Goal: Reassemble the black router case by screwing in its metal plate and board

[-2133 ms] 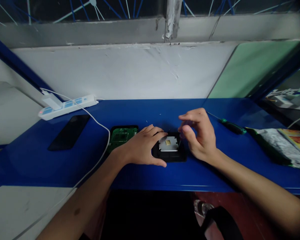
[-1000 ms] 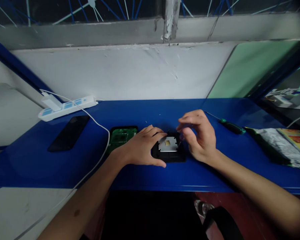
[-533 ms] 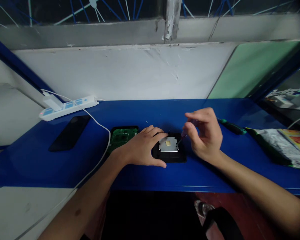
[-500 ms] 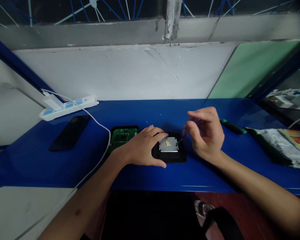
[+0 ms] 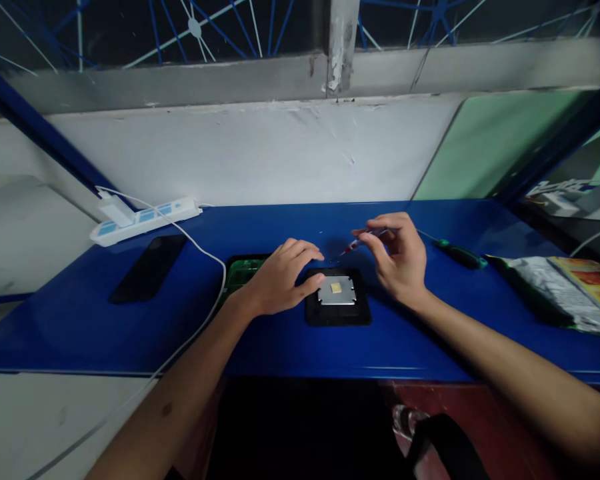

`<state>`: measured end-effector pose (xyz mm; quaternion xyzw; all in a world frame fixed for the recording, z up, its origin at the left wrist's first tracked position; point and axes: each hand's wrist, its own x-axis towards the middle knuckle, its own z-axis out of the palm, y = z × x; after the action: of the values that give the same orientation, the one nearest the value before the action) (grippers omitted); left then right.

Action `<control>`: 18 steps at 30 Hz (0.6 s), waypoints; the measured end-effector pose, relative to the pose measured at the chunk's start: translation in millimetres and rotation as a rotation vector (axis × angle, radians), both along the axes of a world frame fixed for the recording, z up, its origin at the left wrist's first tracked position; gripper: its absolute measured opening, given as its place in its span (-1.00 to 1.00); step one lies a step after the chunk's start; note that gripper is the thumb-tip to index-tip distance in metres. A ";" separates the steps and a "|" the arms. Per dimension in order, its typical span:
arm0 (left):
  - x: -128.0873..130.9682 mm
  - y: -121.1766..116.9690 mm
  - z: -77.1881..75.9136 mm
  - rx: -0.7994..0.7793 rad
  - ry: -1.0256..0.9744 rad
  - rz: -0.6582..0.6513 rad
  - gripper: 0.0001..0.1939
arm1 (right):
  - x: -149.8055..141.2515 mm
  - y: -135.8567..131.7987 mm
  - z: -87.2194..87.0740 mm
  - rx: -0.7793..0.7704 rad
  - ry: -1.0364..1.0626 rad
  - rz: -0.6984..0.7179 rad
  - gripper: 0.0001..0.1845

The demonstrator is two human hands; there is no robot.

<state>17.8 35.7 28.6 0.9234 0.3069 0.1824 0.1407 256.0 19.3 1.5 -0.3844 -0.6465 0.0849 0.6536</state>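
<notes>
A small black square casing (image 5: pixel 338 316) with a silver metal plate (image 5: pixel 337 291) and a yellow patch lies near the front of the blue bench (image 5: pixel 130 333). My left hand (image 5: pixel 279 277) hovers just left of it, fingers curled and slightly apart, holding nothing. Above and behind the casing my right hand (image 5: pixel 397 257) pinches a thin small screwdriver (image 5: pixel 363 243) whose tip points left and down. A green circuit board (image 5: pixel 240 272) in a black shell lies under my left wrist.
A white power strip (image 5: pixel 145 221) with a plugged charger and white cable (image 5: pixel 210 267) sits at the back left beside a black phone (image 5: pixel 149 268). A green-handled screwdriver (image 5: pixel 459 254) and foil packets (image 5: pixel 563 290) lie to the right. A wall stands behind the bench.
My right hand has lifted the small screwdriver up and away from the casing. My left hand has come off the casing and moved slightly left. The camera view shifted a little.
</notes>
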 end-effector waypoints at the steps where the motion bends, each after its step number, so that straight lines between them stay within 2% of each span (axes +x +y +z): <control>1: 0.6 -0.4 -0.1 0.005 0.007 -0.019 -0.56 | -0.2 0.3 -0.3 -0.008 -0.003 0.008 -0.82; 8: 4.6 -2.5 -4.2 0.030 0.076 -0.066 -0.51 | -3.2 3.1 -2.4 -0.003 0.017 0.038 -0.84; 18: 4.0 5.0 -15.2 0.077 0.096 0.013 -0.52 | -0.1 4.5 2.3 0.003 0.077 -0.005 -0.86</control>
<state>21.8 40.8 13.5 0.9338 0.3120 0.1507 0.0889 255.8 23.8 3.8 -0.3816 -0.6200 0.0969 0.6787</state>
